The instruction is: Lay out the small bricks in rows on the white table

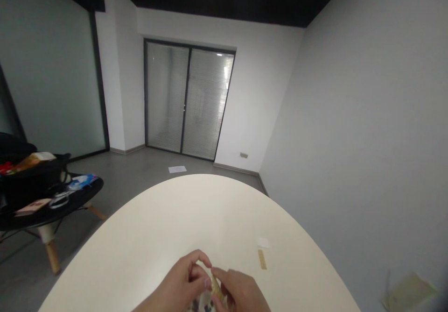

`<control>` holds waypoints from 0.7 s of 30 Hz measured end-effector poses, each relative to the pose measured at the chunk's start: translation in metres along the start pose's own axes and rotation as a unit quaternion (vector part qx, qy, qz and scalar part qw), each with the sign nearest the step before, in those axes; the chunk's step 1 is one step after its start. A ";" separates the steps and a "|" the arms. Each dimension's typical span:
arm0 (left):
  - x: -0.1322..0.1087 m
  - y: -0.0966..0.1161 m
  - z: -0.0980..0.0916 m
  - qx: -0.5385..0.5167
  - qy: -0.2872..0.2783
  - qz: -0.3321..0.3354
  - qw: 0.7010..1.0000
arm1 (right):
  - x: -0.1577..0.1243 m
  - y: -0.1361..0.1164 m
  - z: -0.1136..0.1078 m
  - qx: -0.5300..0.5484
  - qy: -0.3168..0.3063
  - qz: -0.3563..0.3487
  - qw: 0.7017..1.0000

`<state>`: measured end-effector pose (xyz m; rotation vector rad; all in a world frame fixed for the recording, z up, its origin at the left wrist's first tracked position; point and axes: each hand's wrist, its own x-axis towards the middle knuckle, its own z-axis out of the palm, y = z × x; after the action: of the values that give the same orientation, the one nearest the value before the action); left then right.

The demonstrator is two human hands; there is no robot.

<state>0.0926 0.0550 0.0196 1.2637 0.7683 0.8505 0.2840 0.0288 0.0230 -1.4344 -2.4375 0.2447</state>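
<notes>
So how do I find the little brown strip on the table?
Find the big white table, where the left hand and right hand pinch a tan piece. Up and right of them, two small things lie flat. The strip is the nearer one: long, thin and tan, while the square just behind it is white.

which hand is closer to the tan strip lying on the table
Right. The right hand is just left of the tan strip, not touching it; the left hand is further left. Both pinch a small tan piece.
</notes>
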 end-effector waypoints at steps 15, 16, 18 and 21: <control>-0.029 0.033 -0.002 0.241 -0.050 -0.025 0.969 | -0.013 0.018 -0.038 -0.017 0.021 0.289 0.957; -0.031 0.035 -0.003 0.246 -0.055 -0.020 0.968 | -0.015 0.022 -0.040 -0.020 0.017 0.302 0.953; -0.034 0.038 -0.004 0.252 -0.078 -0.009 0.964 | -0.020 0.030 -0.043 -0.023 0.008 0.317 0.948; -0.035 0.046 -0.005 0.260 -0.159 0.017 0.952 | -0.025 0.039 -0.046 -0.027 -0.005 0.332 0.943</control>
<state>0.0662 0.0315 0.0657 1.8336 0.7314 0.4593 0.3429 0.0254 0.0501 -2.2421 -1.8880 0.3267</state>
